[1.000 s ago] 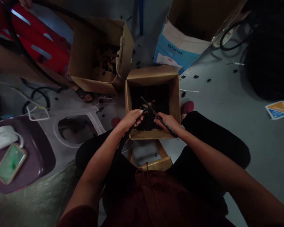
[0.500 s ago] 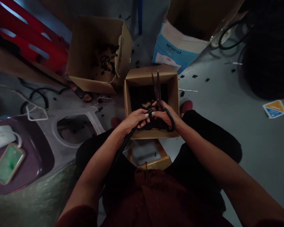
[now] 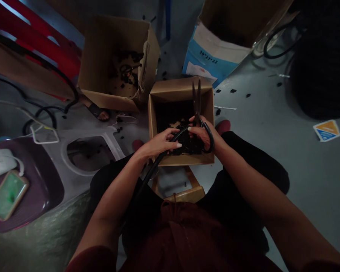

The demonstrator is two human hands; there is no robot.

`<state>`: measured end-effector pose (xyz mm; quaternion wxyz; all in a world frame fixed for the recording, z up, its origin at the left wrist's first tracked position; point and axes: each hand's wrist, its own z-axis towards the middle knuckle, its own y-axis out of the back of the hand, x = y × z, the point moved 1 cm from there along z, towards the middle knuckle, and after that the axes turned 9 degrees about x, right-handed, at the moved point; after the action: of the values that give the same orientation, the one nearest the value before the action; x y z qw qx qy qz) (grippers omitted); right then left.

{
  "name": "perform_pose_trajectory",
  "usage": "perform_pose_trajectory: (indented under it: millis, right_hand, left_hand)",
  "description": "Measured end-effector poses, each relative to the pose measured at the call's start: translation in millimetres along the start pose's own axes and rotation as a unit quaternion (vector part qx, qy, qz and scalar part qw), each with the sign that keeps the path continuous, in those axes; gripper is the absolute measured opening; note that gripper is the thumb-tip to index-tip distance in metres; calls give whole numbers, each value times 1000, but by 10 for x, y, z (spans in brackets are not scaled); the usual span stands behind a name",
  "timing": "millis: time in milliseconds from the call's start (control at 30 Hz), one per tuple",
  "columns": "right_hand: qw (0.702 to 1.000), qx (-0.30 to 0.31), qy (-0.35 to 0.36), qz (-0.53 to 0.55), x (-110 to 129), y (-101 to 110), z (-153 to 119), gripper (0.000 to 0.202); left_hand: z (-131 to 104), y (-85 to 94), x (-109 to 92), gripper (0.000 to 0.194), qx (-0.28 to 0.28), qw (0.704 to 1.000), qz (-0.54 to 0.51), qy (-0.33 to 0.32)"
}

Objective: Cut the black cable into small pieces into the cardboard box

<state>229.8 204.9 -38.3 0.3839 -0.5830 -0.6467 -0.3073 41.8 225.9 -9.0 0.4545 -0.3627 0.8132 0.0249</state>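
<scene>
Over an open cardboard box my left hand is loosely round a black flexible tube, its thumb and fingers slackened on either side. My right hand has a pair of scissors hooked on it, the blades pointing away from me and slightly apart. With thumb and fingertips, this same hand also pinches the tube's far end. From there the tube runs back through my left hand and down past my left forearm. Small black pieces lie inside the box below my hands.
A second cardboard box with black bits stands ahead left, and a blue-and-white carton ahead right. Another person's sandalled foot is at left. A phone lies on a purple stool. Black scraps dot the floor.
My right hand has moved right with the scissors, drawing the tube's end along. My left hand has loosened its fingers, and more tube shows between the hands.
</scene>
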Motion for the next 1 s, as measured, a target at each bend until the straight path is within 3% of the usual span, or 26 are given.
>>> perform_pose_trajectory:
  millis: [67,167,300,400,467,600,767,1000]
  right_hand:
    - [1000,-18,-1,-1,-44,40,33,40]
    - [999,-23,0,-41,-64,34,45,40]
    - [989,-34,5,-144,-20,-15,7,35]
    - [978,-41,23,-202,-7,-29,-11,34]
    - [973,-40,33,-223,-13,-31,-13,35]
    - [971,-42,35,-232,-30,-33,-7,35]
    - [974,-24,29,-222,-39,-38,-11,37]
    - [947,2,18,-321,-49,-95,-76,40]
  left_hand:
    - [2,7,12,55,-6,1000,11,-1]
    - [25,20,42,46,-65,996,60,-6]
    - [46,24,63,40,-148,959,237,-38]
    - [64,-17,84,34,-164,931,324,-29]
    - [82,-54,107,30,-161,929,332,-22]
    - [109,-91,140,25,-147,949,278,-31]
    - [112,-68,108,22,-174,978,114,-25]
    - [32,81,-53,21,-233,965,-116,-36]
